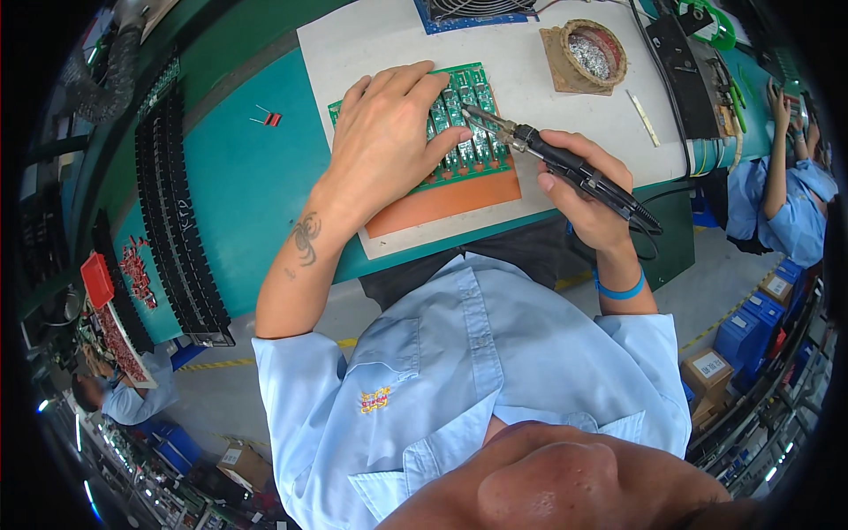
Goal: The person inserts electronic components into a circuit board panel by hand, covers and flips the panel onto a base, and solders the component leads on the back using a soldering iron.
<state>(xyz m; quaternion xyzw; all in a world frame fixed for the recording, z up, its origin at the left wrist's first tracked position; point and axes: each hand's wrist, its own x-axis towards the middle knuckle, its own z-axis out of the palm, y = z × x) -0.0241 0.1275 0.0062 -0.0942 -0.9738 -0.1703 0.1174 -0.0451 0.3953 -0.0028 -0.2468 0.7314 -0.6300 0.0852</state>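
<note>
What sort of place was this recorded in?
Probably an electronics assembly shop: the right hand holds a soldering tool at a green circuit board, small red leaded components lie on the green workbench, and a co-worker in light blue is nearby.

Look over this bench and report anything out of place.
A small red component lies alone on the green mat, left of the board. It looks stray, being well apart from the red pile farther left.

I had the green circuit board (468,152) lying flat near the front edge of the bench (238,177), component rows facing up; I held the black soldering iron (560,160) aslant, its metal tip at the board, contact unclear.
</note>
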